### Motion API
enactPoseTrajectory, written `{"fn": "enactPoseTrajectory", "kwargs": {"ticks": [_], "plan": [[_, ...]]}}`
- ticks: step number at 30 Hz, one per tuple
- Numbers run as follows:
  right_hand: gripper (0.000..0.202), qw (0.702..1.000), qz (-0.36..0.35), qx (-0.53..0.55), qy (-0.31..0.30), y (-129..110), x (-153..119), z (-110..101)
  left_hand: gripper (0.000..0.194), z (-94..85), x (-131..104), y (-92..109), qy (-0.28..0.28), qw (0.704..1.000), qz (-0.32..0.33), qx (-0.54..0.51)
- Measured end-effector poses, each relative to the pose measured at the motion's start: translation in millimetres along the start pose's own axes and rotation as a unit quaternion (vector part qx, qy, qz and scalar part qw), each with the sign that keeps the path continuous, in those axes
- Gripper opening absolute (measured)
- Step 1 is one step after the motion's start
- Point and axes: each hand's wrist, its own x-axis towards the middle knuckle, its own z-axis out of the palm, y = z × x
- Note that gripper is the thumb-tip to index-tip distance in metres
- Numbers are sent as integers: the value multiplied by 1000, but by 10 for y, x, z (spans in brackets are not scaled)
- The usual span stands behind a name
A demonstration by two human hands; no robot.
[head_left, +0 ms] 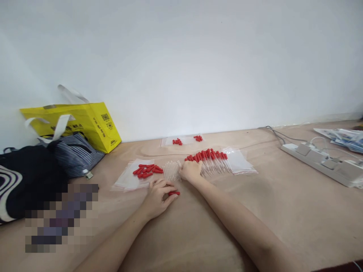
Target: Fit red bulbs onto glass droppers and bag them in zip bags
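Note:
My left hand point(159, 197) rests low over the table with a red rubber bulb point(174, 193) between its thumb and fingers. My right hand point(191, 170) reaches farther out, its fingers closed at the right end of a row of thin clear tubes point(171, 170); what its fingertips hold is hidden. To the right of that hand lies a row of droppers point(211, 162), clear tubes with red bulbs on their far ends. Several loose red bulbs point(146, 171) lie on clear plastic bags point(126, 176) left of the tubes.
Farther back, another bag point(169, 141) carries small red bulbs and tubes. Flat bags point(242, 162) lie right of the droppers. A power strip point(317, 162) with cables is at the right, beside packets point(344, 138). A yellow bag point(99, 126), striped pouch point(76, 155) and black bag point(34, 177) stand left.

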Motion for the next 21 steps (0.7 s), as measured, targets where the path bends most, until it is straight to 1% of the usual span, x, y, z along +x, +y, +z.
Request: {"fn": "enactPoseTrajectory", "kwargs": {"ticks": [2,4,8,9,11,13,14,17,21], "plan": [[26,1000,-13,16,12,24,-20,-35,15,38,6,-5,11,1000,4,0],[26,998,-43,39,20,96,-58,-88,15,62,6,-1,27,1000,1,1],[20,988,-129,85,20,402,-245,-188,16,72,-1,21,51,998,-32,-10],[20,983,-156,98,21,498,-319,-200,17,75,-2,22,57,997,-42,-15],[20,958,-245,141,38,681,-484,-207,17,89,0,19,62,996,-54,-21],[22,941,-307,140,39,816,-647,-203,18,110,5,17,64,996,-59,-26],[23,935,-326,133,36,859,-717,-202,18,121,8,19,66,996,-59,-27],[24,929,-349,118,34,891,-853,-211,20,141,15,47,75,995,-52,-28],[24,928,-349,121,47,833,-888,-226,20,142,7,101,78,996,-32,-18]]}}
